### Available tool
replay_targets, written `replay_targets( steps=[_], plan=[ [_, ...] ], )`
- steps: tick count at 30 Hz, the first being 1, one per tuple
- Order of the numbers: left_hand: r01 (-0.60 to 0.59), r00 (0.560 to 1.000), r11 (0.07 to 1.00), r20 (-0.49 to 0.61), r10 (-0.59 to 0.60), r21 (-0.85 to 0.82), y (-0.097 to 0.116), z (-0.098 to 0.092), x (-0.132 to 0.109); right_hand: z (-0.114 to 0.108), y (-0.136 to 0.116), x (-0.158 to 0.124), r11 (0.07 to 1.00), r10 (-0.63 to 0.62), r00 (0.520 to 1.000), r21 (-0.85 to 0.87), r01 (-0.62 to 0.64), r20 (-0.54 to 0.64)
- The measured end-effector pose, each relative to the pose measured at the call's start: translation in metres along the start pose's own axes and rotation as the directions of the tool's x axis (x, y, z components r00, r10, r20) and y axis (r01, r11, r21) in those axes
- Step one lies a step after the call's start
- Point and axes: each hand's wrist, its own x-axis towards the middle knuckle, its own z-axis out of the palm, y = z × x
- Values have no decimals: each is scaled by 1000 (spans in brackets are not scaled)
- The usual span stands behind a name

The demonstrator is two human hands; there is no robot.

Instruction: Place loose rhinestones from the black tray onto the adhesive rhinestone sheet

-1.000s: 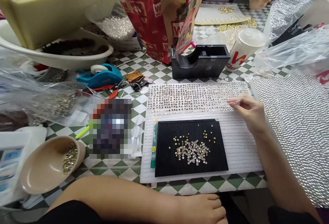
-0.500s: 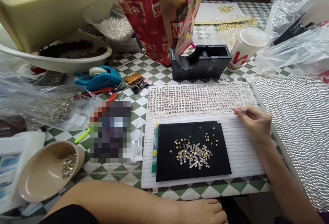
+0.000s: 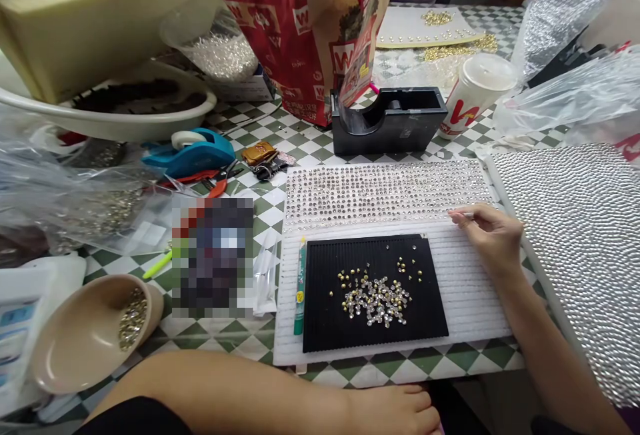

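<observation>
My right hand [image 3: 493, 235] is closed in a pinch on a thin pale stick [image 3: 463, 214]. Its tip rests at the right end of the lowest rhinestone row [image 3: 385, 194] on the white ridged board [image 3: 470, 288]. A black ridged tray [image 3: 375, 292] lies on the board just left of the hand, with a loose heap of clear and gold stones [image 3: 375, 296] on it. A green pen [image 3: 299, 288] lies along the tray's left edge. My left hand is out of view; a bare leg and foot [image 3: 300, 398] cross the bottom of the picture.
A black tape dispenser [image 3: 387, 118], a paper cup [image 3: 475, 92] and a red bag [image 3: 305, 22] stand behind the board. A studded silver sheet [image 3: 585, 235] lies to the right. A tan bowl of stones [image 3: 85, 335], a blue tape dispenser [image 3: 193, 150] and plastic bags crowd the left.
My right hand has come down and a little nearer, from an upper row to the lowest row of stones. The person's hand at the far edge has gone from view.
</observation>
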Motion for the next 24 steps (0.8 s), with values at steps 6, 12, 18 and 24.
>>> replay_targets(
  steps=[6,12,18,24],
  plan=[
    [-18,999,999,-35,19,47,1,11,-1,3,0,0,999,18,999,-44,-19,-27],
    [-15,999,994,-49,21,105,2,11,-4,5,-2,0,997,-16,999,-78,13,-41],
    [-20,996,994,-87,29,104,2,14,-5,5,-3,1,995,-66,997,-74,64,-36],
    [-44,998,991,-44,50,128,0,14,-5,6,-3,0,987,-121,991,-110,115,-50]
  ],
)
